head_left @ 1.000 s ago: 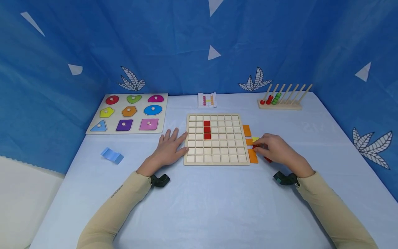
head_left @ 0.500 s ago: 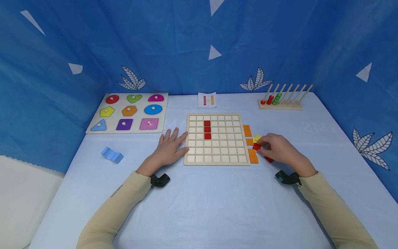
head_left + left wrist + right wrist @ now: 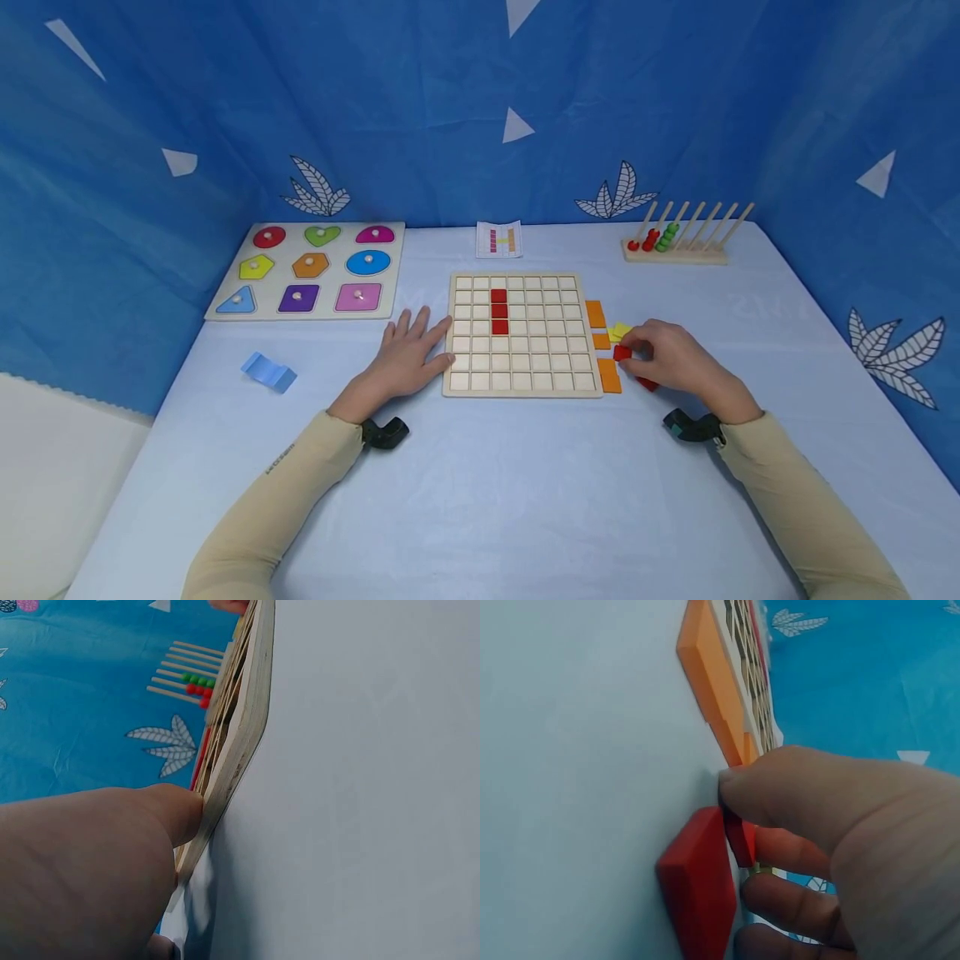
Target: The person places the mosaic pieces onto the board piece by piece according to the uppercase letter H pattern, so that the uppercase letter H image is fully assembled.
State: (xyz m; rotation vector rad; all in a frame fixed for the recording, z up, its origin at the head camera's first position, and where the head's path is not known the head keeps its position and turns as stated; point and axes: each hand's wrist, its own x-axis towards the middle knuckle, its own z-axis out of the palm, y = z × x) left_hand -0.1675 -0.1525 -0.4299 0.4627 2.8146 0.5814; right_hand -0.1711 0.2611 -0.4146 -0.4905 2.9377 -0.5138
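In the head view a wooden grid board (image 3: 525,384) lies mid-table, with three red tiles (image 3: 499,311) in one column. My left hand (image 3: 401,362) rests with fingers spread at the board's left edge; its thumb touches that edge in the left wrist view. Off the board's right side, my right hand (image 3: 667,358) pinches a small red tile (image 3: 739,838) between thumb and forefinger, low over the table. Another red piece (image 3: 697,885) lies beside it, partly under the hand in the head view. Yellow pieces (image 3: 619,332) sit just beyond the fingertips.
Orange pieces (image 3: 609,377) line the board's right edge. Behind the board lies a pattern card (image 3: 498,240). A shape puzzle (image 3: 341,308) is at the back left, a peg rack with beads (image 3: 675,257) at the back right. A blue block (image 3: 269,372) lies at left.
My right hand has shifted slightly right, away from the board, uncovering more of the red tile and the yellow pieces. The left hand has kept its place at the board.
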